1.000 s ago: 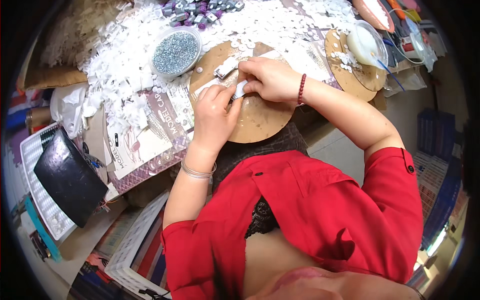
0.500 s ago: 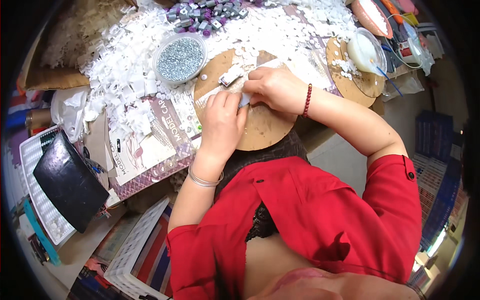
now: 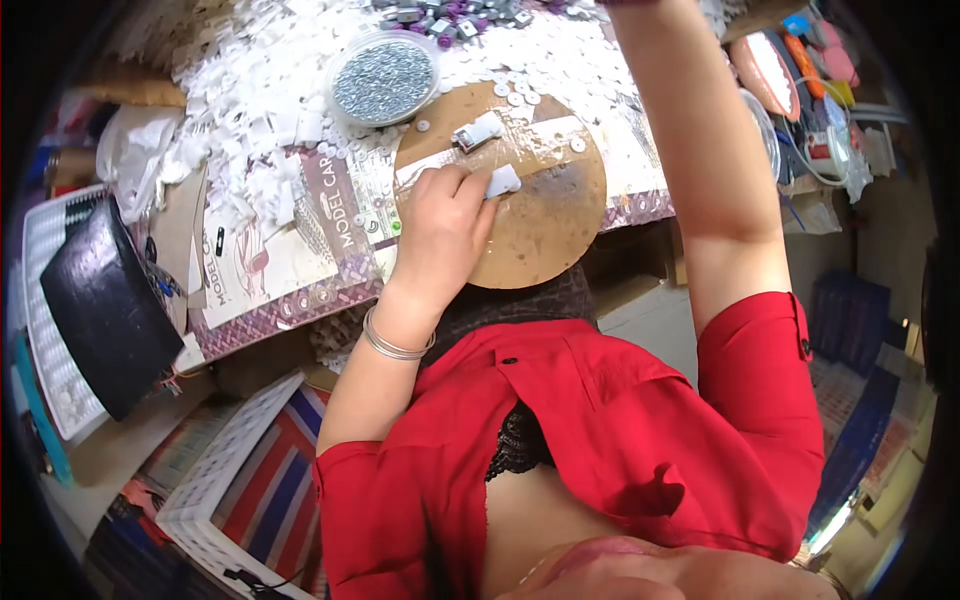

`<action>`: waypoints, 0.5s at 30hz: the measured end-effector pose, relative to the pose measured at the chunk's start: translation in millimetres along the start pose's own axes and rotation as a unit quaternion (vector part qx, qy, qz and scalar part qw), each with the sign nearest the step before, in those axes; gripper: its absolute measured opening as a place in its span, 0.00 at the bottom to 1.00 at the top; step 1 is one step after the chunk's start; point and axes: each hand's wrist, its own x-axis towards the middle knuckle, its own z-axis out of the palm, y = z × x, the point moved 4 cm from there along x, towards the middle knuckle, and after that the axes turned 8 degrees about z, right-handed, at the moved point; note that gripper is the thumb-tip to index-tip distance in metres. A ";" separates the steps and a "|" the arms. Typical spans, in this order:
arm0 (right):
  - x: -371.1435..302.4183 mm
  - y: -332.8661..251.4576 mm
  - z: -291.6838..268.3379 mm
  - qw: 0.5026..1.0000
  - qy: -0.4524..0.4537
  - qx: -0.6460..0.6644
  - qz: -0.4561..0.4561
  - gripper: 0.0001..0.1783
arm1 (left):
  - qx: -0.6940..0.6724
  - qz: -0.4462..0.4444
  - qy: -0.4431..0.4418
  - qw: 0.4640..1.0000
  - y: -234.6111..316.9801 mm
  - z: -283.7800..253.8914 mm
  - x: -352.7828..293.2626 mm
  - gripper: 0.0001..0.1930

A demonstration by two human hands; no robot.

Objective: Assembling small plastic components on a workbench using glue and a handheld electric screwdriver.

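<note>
My left hand [image 3: 442, 228] rests on a round brown board [image 3: 548, 238], its fingers closed on a small white plastic piece [image 3: 504, 181]. A second small white-and-grey piece [image 3: 478, 131] lies on the board just beyond those fingers. Small white discs [image 3: 578, 145] are scattered over the board's far side. My right forearm [image 3: 715, 150] stretches far forward over the table, and the hand itself is cut off by the top edge of the view.
A clear tub of tiny metal pins [image 3: 384, 80] stands left of the board. Heaped white plastic parts [image 3: 265, 130] and grey-and-purple parts [image 3: 450, 18] cover the table behind. A pink bowl [image 3: 768, 75] is at the far right. At left, a black curved object [image 3: 105, 300] leans on a white basket [image 3: 40, 330].
My right hand has left the white piece and reached forward out of view. My left hand still holds the piece. The view has shifted slightly.
</note>
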 end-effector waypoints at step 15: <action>-117.8 -23.7 9.7 0.992 -0.043 0.039 0.109 0.30 | -0.006 0.010 0.014 1.000 -1.1 2.9 -2.8 0.15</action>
